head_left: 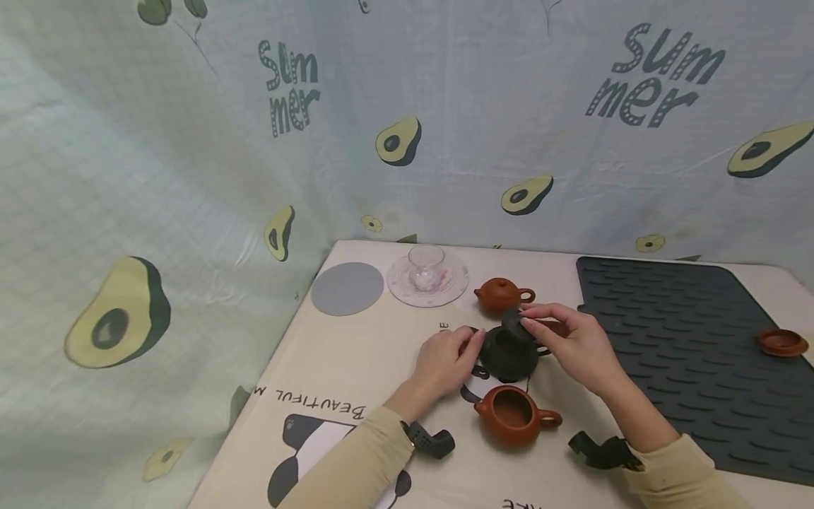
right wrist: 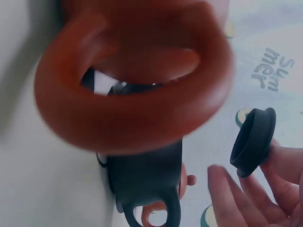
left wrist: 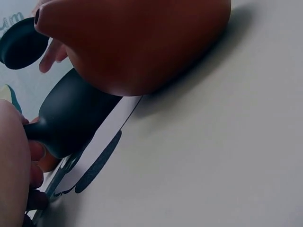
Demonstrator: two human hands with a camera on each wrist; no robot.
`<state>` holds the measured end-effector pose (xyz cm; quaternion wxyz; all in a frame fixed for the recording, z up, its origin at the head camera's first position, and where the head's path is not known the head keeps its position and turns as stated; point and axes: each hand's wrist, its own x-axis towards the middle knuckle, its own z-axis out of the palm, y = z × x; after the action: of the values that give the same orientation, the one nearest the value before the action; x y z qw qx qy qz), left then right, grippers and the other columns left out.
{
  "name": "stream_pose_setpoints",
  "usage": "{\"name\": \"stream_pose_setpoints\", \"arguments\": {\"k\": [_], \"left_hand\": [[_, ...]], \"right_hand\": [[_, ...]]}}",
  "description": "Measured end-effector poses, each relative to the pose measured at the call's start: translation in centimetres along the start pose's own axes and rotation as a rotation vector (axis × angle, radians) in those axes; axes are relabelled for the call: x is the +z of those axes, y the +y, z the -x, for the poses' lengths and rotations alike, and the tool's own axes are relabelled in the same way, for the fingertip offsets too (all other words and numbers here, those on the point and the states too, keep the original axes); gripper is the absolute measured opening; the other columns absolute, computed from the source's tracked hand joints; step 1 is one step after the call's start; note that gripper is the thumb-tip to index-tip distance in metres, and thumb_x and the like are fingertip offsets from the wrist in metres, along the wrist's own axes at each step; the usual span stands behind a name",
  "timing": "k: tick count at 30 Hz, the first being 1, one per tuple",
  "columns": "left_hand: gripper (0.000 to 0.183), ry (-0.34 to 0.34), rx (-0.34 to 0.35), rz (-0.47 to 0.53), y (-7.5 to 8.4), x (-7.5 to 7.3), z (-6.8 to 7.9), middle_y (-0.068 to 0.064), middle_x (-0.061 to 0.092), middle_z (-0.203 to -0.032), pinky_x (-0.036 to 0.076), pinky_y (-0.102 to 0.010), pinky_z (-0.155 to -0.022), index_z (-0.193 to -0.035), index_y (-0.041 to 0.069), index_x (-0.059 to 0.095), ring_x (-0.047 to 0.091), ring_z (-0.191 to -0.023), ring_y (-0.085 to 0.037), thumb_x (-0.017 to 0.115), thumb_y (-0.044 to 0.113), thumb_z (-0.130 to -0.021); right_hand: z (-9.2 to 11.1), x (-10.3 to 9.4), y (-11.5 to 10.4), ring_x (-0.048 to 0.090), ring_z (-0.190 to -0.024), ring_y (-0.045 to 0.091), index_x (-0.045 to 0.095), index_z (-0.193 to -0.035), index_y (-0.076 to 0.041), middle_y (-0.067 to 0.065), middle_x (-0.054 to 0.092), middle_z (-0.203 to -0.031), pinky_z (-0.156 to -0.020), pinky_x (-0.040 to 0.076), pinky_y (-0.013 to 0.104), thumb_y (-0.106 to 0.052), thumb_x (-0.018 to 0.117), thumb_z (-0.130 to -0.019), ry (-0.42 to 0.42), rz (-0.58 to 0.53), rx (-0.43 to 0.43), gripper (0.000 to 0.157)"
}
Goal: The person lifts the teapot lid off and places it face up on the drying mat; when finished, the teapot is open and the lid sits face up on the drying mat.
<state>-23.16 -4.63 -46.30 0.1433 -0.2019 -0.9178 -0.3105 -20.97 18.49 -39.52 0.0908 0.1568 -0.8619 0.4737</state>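
Note:
A black teapot [head_left: 511, 362] stands on the table with its top uncovered. My left hand [head_left: 445, 360] pinches its spout, as the left wrist view shows at the spout [left wrist: 35, 131]. Above the pot, my right hand [head_left: 577, 346] holds the black lid [right wrist: 255, 139] between thumb and fingers, tilted and apart from the opening. Nearer to me sits a reddish-brown teapot [head_left: 511, 440] without a lid; it fills much of both wrist views. Behind the black pot is another reddish-brown teapot [head_left: 498, 297] with its lid on.
On the right lies a dark ribbed mat [head_left: 674, 353] with a small reddish-brown lid [head_left: 782, 343] on it. A clear glass cup [head_left: 426, 265] stands on a patterned plate [head_left: 400, 291] at the back, beside a grey round disc [head_left: 347, 288]. A printed curtain hangs behind the table.

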Motion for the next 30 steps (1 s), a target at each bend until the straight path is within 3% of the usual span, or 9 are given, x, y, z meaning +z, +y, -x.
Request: {"name": "stream_pose_setpoints", "arguments": {"k": [7,17,26,30], "left_hand": [[0.036,-0.001,0.003,0.007,0.03,-0.04,0.09,0.008,0.049,-0.064,0.038,-0.028,-0.062,-0.081,0.021,0.059,0.053,-0.068,-0.015,0.046,0.041,-0.108],[0.036,0.0,0.002,-0.001,-0.05,0.03,0.13,0.008,0.05,-0.065,0.039,-0.028,-0.063,-0.082,0.021,0.06,0.054,-0.069,-0.014,0.046,0.041,-0.108],[0.036,-0.001,0.005,-0.001,-0.07,-0.09,0.27,0.008,0.049,-0.064,0.038,-0.028,-0.062,-0.081,0.021,0.059,0.053,-0.067,-0.013,0.046,0.041,-0.108],[0.037,-0.002,0.007,-0.001,-0.12,-0.06,0.29,0.008,0.048,-0.064,0.038,-0.027,-0.061,-0.08,0.021,0.058,0.052,-0.066,-0.013,0.045,0.041,-0.108]], "right_hand": [[-0.07,-0.5,0.03,0.072,-0.098,0.016,0.064,-0.128,-0.004,0.013,0.061,-0.133,-0.086,0.053,0.024,-0.032,0.063,-0.104,-0.07,-0.202,0.112,0.037],[-0.3,-0.7,0.34,0.068,-0.111,0.016,0.052,-0.133,0.006,0.014,0.059,-0.128,-0.091,0.053,0.028,-0.03,0.058,-0.106,-0.161,-0.478,0.208,0.045],[-0.34,-0.86,0.8,0.068,-0.114,0.017,0.05,-0.145,-0.011,0.003,0.05,-0.141,-0.092,0.052,0.028,-0.029,0.055,-0.108,-0.235,-0.676,0.247,0.041],[-0.3,-0.96,0.76,0.068,-0.113,0.018,0.047,-0.15,-0.015,-0.001,0.053,-0.14,-0.092,0.052,0.028,-0.029,0.054,-0.108,-0.25,-0.721,0.266,0.045]]}}
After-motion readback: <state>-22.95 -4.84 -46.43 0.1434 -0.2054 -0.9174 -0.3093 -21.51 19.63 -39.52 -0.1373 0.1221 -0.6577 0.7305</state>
